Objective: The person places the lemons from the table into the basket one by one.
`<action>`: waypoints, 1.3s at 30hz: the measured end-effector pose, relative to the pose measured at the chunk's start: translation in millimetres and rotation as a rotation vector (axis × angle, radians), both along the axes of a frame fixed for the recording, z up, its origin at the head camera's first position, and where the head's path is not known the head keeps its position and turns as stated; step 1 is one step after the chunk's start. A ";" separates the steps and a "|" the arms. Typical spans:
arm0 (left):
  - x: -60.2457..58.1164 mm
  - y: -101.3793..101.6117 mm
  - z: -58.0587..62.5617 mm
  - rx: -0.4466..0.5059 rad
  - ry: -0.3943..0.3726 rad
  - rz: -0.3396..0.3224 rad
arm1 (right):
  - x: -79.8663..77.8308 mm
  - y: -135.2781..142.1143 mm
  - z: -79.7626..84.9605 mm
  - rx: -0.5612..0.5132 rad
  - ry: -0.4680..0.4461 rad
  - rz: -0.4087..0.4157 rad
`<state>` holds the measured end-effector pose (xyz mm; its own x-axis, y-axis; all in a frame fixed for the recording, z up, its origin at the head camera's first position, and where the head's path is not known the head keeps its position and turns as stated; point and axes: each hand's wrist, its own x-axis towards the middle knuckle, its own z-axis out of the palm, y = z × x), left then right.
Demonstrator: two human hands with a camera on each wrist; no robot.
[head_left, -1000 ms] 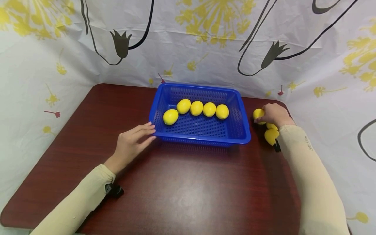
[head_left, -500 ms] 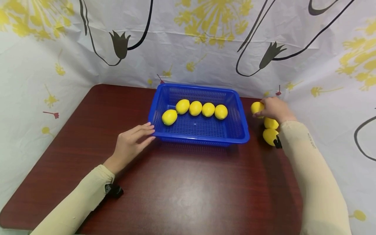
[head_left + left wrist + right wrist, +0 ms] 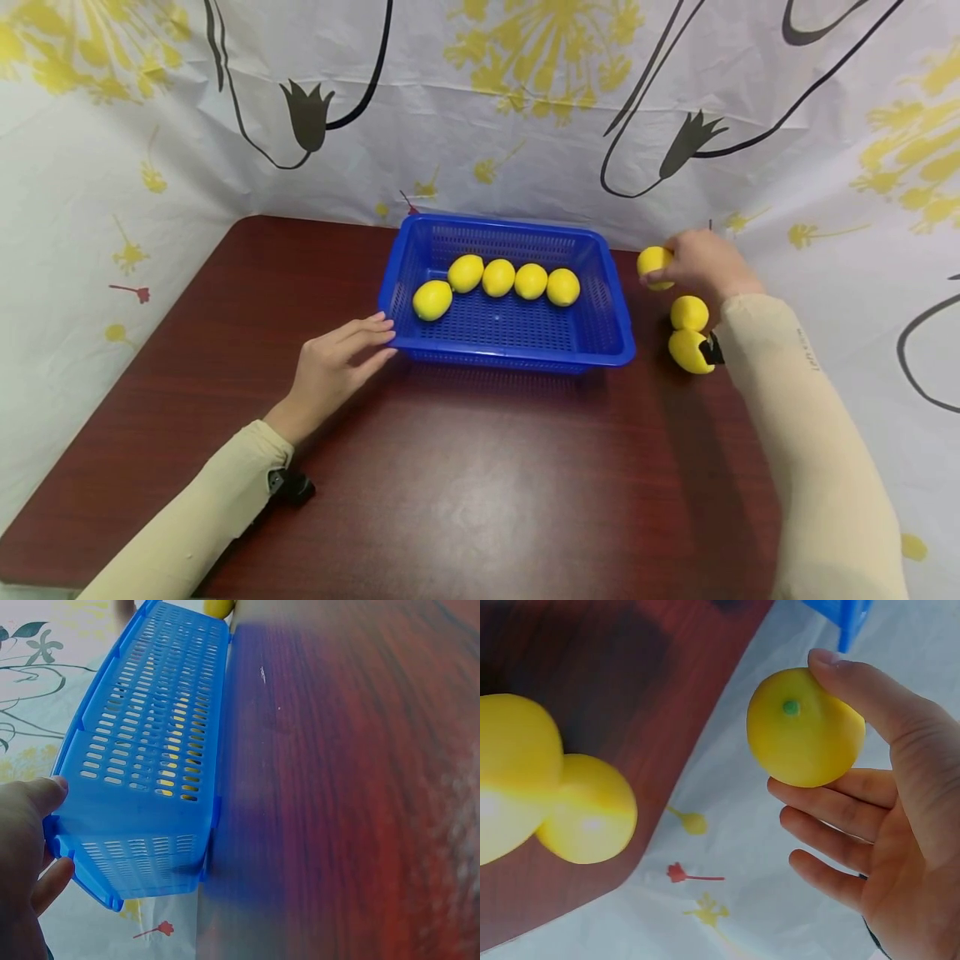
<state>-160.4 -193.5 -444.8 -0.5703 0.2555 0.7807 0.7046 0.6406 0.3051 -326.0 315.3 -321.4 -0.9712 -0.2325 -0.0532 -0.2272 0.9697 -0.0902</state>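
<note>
My left hand (image 3: 337, 367) holds the near left corner of a blue plastic basket (image 3: 510, 360), thumb in front and fingers at the left rim. The left wrist view shows the thumb and a finger on either side of that basket corner (image 3: 135, 825). Inside, several yellow lemons (image 3: 498, 277) lie in a bent row. Right of the basket, my right hand (image 3: 705, 262) pinches a lemon (image 3: 655, 265) between thumb and fingers. The right wrist view shows this lemon (image 3: 802, 735) with its green stem tip, the other fingers spread below it.
Two more lemons, a farther one (image 3: 689, 313) and a nearer one (image 3: 687, 351), touch on the dark red table (image 3: 480, 483) beside my right wrist. A white patterned cloth (image 3: 450, 125) hangs behind and around the table.
My right hand has moved the lemon away from the other two, toward the table's far edge, and lifted it. The left hand and basket have stayed in place.
</note>
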 end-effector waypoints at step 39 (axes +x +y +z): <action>0.0 0.1 -0.9 -0.004 -0.011 0.011 | 17.2 -62.1 61.0 0.044 0.146 0.094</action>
<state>-160.4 -193.4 -445.7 -0.5813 0.2523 0.7736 0.6944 0.6494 0.3100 -308.9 253.2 -260.5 -0.9435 -0.3229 0.0747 -0.3243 0.9459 -0.0078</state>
